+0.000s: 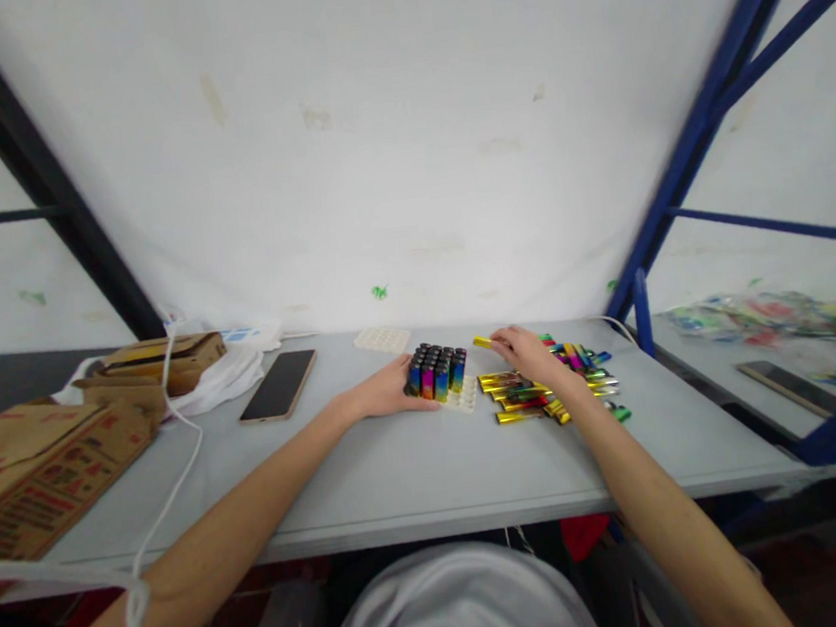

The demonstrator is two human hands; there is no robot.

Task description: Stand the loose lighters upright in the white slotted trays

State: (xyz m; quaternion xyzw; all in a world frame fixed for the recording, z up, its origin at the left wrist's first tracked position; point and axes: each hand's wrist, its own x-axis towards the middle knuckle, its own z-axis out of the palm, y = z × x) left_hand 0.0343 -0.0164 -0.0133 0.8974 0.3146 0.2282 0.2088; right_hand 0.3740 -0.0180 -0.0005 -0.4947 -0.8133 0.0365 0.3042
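Colourful metallic lighters point(436, 372) with black tops stand upright, packed together, in a pale plastic tray with round pockets point(462, 395). My left hand point(389, 391) wraps the left side of this group, thumb along the front and fingers behind. Right of the tray, my right hand point(522, 350) pinches one shiny gold lighter point(483, 342), which points left and is raised off the table. Beneath and beside the right wrist lies a loose pile of lighters point(522, 392), mostly gold, with some green, red and purple. My right hand partly hides the pile.
Another pale pocketed tray point(382, 340) lies near the wall. A phone point(279, 386) rests left on the grey table point(406, 476). Cardboard boxes point(50, 466), white bags and a white cable point(173, 382) fill the far left. A blue metal frame point(673, 164) borders the right; a person's hand shows beyond.
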